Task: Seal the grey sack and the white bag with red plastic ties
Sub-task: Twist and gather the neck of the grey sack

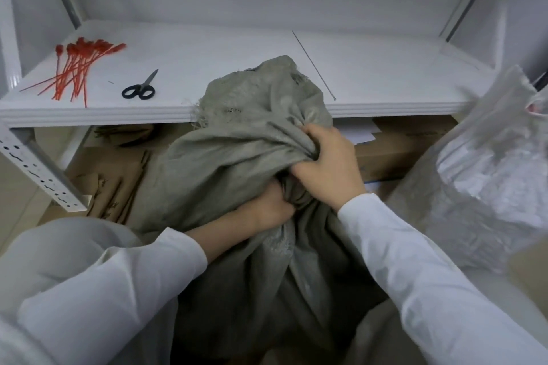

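Hands first: your left hand [271,206] and right hand [327,164] both clench the grey woven sack [237,157], bunching its mouth into a neck so a red plastic tie [75,68] from the white shelf [237,62] can cinch it.

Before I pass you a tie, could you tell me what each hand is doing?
Left hand: closed on the gathered neck of the grey sack.
Right hand: closed on the same neck, higher up.

A white shelf [237,47] carries a loose bundle of red plastic ties [75,68] at left, with black-handled scissors [141,87] just beside them.
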A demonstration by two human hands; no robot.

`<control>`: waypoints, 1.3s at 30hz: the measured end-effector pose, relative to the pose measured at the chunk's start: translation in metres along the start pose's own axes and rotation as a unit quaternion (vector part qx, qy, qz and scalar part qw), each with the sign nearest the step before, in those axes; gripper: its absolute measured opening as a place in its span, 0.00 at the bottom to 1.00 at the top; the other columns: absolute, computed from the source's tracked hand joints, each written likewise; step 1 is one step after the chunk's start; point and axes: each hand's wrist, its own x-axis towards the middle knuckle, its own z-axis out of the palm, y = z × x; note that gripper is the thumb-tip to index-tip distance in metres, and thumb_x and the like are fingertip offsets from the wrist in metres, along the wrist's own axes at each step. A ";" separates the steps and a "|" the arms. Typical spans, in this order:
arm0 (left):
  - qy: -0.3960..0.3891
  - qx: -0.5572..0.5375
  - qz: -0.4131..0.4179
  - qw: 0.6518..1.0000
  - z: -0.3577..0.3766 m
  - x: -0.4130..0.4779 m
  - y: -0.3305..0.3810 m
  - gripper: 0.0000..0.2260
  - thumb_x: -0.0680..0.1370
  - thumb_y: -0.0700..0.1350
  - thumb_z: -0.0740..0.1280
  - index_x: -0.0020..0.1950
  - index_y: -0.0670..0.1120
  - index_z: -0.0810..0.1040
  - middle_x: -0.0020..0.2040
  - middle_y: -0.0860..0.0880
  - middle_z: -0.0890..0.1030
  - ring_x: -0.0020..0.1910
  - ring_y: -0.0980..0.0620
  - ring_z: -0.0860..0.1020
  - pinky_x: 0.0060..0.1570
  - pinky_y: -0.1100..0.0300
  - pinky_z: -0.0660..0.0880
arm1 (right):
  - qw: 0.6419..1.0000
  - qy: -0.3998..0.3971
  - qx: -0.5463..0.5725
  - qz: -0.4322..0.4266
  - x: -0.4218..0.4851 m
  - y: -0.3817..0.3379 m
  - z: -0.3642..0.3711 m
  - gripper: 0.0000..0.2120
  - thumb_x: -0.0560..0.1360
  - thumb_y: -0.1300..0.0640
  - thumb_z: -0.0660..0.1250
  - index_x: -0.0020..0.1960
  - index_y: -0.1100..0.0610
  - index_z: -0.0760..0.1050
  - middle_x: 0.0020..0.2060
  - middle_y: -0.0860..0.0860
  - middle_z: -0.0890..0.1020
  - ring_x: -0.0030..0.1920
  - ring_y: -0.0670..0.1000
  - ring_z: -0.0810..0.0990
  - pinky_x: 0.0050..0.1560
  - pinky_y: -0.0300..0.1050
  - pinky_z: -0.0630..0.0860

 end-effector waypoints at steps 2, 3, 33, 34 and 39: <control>0.009 -0.004 0.002 1.000 -0.004 -0.002 -0.001 0.24 0.70 0.51 0.67 0.64 0.44 0.75 0.65 0.43 0.76 0.67 0.47 0.72 0.67 0.58 0.66 | 0.986 0.057 0.128 0.085 0.009 0.002 -0.003 0.09 0.64 0.48 0.61 0.34 0.53 0.74 0.32 0.49 0.74 0.39 0.50 0.70 0.41 0.46 0.69; 0.015 -0.029 -0.002 0.999 -0.008 -0.003 -0.001 0.25 0.69 0.50 0.69 0.65 0.45 0.75 0.65 0.45 0.76 0.67 0.47 0.72 0.67 0.58 0.67 | 0.953 0.083 0.244 0.156 0.014 0.005 -0.009 0.08 0.66 0.49 0.62 0.34 0.53 0.73 0.32 0.50 0.74 0.38 0.48 0.69 0.40 0.44 0.70; -0.080 0.037 -0.103 0.991 -0.033 0.000 0.002 0.29 0.71 0.50 0.70 0.71 0.50 0.69 0.70 0.49 0.71 0.67 0.48 0.70 0.63 0.60 0.67 | 0.745 0.192 0.529 0.358 0.025 0.024 -0.064 0.07 0.76 0.65 0.62 0.44 0.61 0.79 0.36 0.55 0.82 0.34 0.51 0.81 0.34 0.41 0.81; -0.086 0.011 -0.100 0.991 -0.034 0.000 0.003 0.27 0.72 0.47 0.70 0.70 0.49 0.70 0.68 0.49 0.72 0.65 0.50 0.71 0.61 0.62 0.67 | 0.746 0.161 0.535 0.362 0.025 0.025 -0.061 0.05 0.77 0.62 0.63 0.47 0.61 0.78 0.39 0.55 0.82 0.39 0.52 0.82 0.37 0.43 0.82; -0.042 0.020 -0.082 0.996 -0.041 0.003 0.001 0.28 0.56 0.54 0.71 0.55 0.46 0.78 0.52 0.50 0.80 0.52 0.51 0.78 0.48 0.59 0.75 | 0.908 0.079 0.326 0.251 0.029 0.033 -0.040 0.41 0.71 0.59 0.68 0.79 0.51 0.51 0.68 0.54 0.72 0.65 0.52 0.74 0.62 0.48 0.74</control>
